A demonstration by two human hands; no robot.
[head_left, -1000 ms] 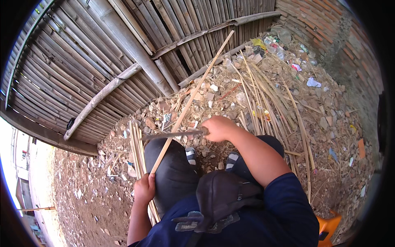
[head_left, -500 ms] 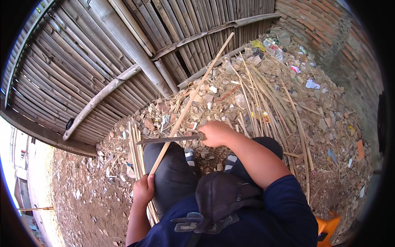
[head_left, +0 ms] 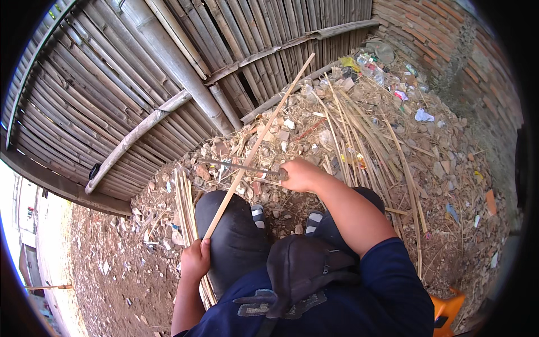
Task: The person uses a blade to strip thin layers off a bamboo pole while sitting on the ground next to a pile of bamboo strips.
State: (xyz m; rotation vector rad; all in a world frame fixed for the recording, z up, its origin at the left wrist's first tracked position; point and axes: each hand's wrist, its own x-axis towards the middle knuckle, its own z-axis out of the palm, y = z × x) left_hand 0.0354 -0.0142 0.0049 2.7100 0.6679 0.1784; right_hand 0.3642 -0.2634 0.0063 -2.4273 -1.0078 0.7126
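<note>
My left hand (head_left: 195,259), beside my left knee, is closed round the lower end of a long pale bamboo strip (head_left: 268,124). The strip slants up and away to the right, its far end in front of the bamboo wall. In my right hand (head_left: 302,175), ahead of my knees, is the handle of a long-bladed knife (head_left: 222,163). Its dark, narrow blade points left and crosses the strip beyond my left knee; whether the edge touches it I cannot tell. Several cut strips (head_left: 184,196) lie along the outside of my left leg.
More bamboo strips (head_left: 359,129) lie spread on the stony ground at the right. A bamboo-slat wall (head_left: 101,84) rises ahead and left, a brick wall (head_left: 432,33) at the far right. Litter (head_left: 370,67) gathers in the corner. An orange plastic piece (head_left: 446,308) stands behind my right side.
My right hand and the knife have moved farther along the strip, away from me, and the blade has tilted. The strip's far end has dipped slightly; my left hand stays put.
</note>
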